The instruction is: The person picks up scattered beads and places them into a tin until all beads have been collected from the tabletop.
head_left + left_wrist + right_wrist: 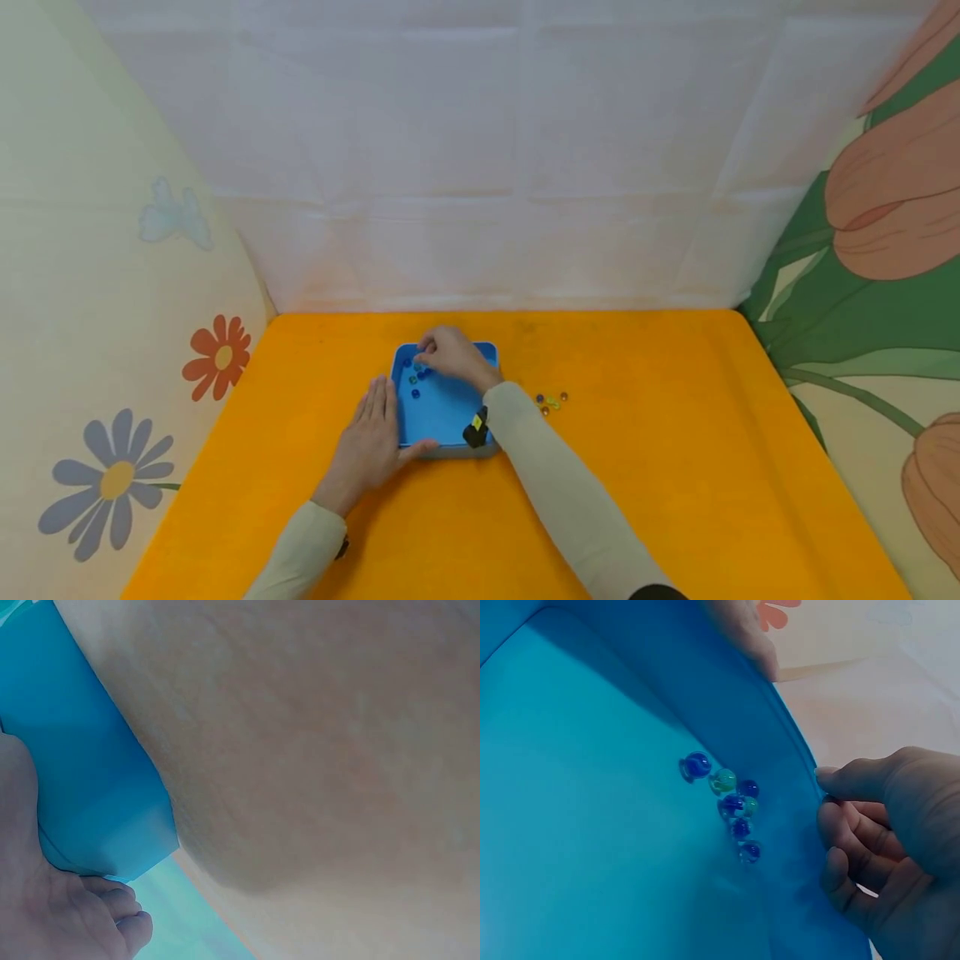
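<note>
The right hand (pixel 453 354) hangs over a blue, square-cornered plastic tray (pixel 450 417), fingers curled, thumb and forefinger nearly meeting; whether they pinch anything, I cannot tell. Round blue and green glass marbles (pixel 697 764) cluster inside, near those fingertips. Left of that grip, the left hand (pixel 371 442), released and straight-fingered, touches the tray's side. Right of it, small blue, yellow and amber beads (pixel 553 403) lie on the flat orange tabletop (pixel 675 458).

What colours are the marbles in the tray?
Mostly blue, some green. The marbles show best in the right wrist view.
</note>
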### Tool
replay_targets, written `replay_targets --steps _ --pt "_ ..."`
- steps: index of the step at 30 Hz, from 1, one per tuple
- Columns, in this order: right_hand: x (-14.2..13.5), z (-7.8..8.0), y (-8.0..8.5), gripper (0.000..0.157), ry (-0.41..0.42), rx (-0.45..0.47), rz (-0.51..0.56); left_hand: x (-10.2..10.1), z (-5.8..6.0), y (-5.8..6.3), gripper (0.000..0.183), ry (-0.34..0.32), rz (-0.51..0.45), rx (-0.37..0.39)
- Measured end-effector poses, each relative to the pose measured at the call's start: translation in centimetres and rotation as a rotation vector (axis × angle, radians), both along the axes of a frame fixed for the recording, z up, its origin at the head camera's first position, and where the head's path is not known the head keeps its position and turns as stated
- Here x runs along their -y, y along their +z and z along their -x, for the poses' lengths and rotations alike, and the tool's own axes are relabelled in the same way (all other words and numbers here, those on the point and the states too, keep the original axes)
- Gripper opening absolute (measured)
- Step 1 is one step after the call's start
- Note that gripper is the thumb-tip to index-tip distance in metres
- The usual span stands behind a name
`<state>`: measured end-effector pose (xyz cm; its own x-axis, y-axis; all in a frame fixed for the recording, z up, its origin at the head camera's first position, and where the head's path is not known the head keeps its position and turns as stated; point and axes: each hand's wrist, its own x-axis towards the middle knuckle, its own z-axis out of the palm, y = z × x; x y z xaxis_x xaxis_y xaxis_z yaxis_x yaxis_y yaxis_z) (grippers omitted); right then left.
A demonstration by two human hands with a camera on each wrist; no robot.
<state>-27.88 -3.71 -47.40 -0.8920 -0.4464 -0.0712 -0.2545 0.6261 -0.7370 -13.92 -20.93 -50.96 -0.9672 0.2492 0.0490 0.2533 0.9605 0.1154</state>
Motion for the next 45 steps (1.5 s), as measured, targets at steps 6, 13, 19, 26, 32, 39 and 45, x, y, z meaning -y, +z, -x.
replay_targets --steps 6,13,19,26,32,39,45 --pt "-0.3 0.1 0.3 0.029 0.003 0.006 0.02 0.1 0.1 0.0 0.125 -0.002 -0.007 0.001" --pt "-0.9 -0.1 0.5 0.028 -0.021 0.006 0.048 0.1 0.0 -0.1 0.124 0.002 -0.015 0.006" --pt "-1.7 -0.4 1.3 0.025 -0.035 -0.002 0.053 0.1 0.0 -0.1 0.124 0.006 -0.003 -0.002" --pt "-3.2 -1.0 2.5 0.028 -0.04 0.001 0.054 0.2 0.0 -0.1 0.125 0.006 -0.01 0.002" --pt "-4.9 -1.4 2.9 0.032 -0.021 -0.028 0.103 0.2 0.1 0.0 0.125 0.007 -0.012 0.006" --pt "-7.0 -2.2 2.9 0.032 -0.006 -0.063 0.11 0.0 0.1 0.0 0.125 0.011 -0.014 0.02" --pt "-9.5 -3.1 2.8 0.028 -0.043 -0.075 0.144 0.1 0.3 0.0 0.125 0.015 -0.012 0.025"
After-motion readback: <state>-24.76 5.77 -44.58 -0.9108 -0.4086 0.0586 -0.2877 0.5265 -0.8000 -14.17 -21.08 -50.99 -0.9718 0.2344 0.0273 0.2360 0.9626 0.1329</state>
